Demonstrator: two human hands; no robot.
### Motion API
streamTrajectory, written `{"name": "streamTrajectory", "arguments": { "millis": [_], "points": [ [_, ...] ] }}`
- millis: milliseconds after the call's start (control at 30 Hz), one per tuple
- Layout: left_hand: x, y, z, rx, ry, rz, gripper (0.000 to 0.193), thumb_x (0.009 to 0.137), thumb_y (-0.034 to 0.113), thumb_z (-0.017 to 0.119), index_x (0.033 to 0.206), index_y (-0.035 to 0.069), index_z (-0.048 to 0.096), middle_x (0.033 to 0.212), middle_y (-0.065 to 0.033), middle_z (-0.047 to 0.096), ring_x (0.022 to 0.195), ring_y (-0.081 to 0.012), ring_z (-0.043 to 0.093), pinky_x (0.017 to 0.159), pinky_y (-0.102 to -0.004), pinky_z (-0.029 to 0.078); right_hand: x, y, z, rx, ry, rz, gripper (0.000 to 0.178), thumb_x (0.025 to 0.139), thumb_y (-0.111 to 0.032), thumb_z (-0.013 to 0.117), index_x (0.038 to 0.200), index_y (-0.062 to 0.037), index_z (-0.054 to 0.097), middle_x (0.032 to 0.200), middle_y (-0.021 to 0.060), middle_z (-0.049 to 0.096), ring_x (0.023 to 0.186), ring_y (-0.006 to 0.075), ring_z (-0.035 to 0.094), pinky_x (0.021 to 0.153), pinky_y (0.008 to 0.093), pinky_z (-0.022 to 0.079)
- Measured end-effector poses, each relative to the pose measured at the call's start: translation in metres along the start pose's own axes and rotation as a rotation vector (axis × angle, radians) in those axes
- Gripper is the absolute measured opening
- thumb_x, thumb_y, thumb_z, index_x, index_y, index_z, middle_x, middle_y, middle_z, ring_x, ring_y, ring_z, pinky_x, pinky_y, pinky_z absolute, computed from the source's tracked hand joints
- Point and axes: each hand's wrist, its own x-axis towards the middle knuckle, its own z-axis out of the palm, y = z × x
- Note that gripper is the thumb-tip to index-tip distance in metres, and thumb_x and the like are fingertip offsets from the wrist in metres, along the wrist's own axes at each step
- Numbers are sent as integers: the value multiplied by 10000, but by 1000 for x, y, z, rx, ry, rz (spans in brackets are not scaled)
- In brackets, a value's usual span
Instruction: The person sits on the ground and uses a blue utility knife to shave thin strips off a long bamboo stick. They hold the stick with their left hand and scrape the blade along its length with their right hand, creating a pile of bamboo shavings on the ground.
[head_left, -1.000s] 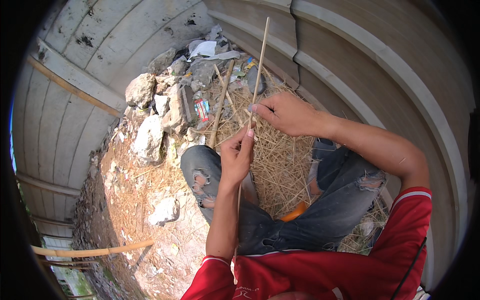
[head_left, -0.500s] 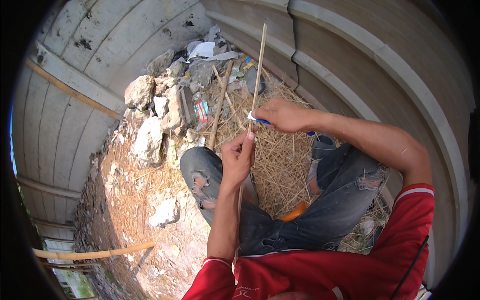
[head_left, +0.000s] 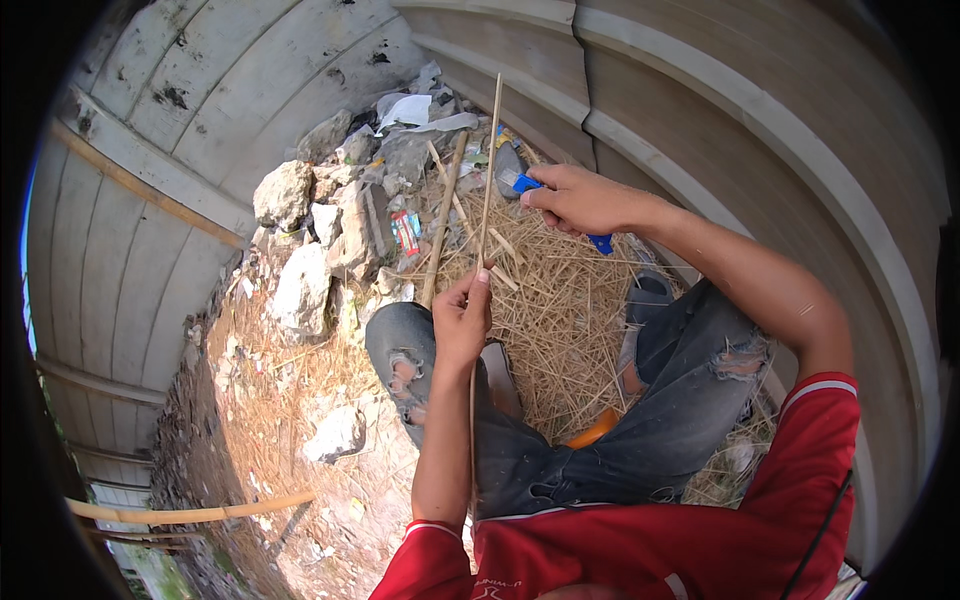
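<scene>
My left hand (head_left: pixel 462 318) is closed around a long, thin bamboo strip (head_left: pixel 491 165), gripping it partway along. The strip stands nearly upright above the fingers, and its lower part runs down along my left forearm. My right hand (head_left: pixel 578 200) is wrapped around a blue-handled utility knife (head_left: pixel 601 243), to the right of the strip and apart from it. The knife's pale blade end points up and left, toward the strip. Thin bamboo shavings (head_left: pixel 560 310) cover the ground below both hands, between my bent legs.
Rocks (head_left: pixel 300 285) and plastic litter (head_left: pixel 407 110) lie at the far left. Bamboo pieces (head_left: pixel 446 215) rest beside them. A corrugated wall (head_left: pixel 720 120) curves around the right side. An orange object (head_left: pixel 592 430) sits between my legs. A bamboo pole (head_left: pixel 200 512) juts in at lower left.
My right hand has moved the knife up and right, off the strip. My left hand has shifted slightly down and left with the strip, which now stands more upright.
</scene>
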Motion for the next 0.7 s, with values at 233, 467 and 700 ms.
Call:
{"name": "streamTrajectory", "arguments": {
  "millis": [233,467,700],
  "points": [
    [4,5,-3,-22,6,14,336,1062,218,563,1268,-35,646,637,93,436,499,5,343,453,-203,233,-12,-13,-6,43,68,-169,361,1059,-396,510,998,-65,639,731,34,556,614,108,516,594,302,443],
    [2,8,-1,-25,13,16,340,1062,221,568,1271,-35,648,616,97,427,485,5,339,445,-207,230,-7,-5,-5,-9,89,-123,433,1051,-443,476,905,-61,619,625,21,514,582,121,508,564,315,407],
    [1,10,-1,-34,8,14,342,1065,227,560,1270,-31,651,612,97,428,479,5,339,441,-205,232,-16,-23,-9,147,-3,-1,377,1055,-414,479,924,-75,580,597,-20,436,510,78,404,472,270,330]
  ]
}}
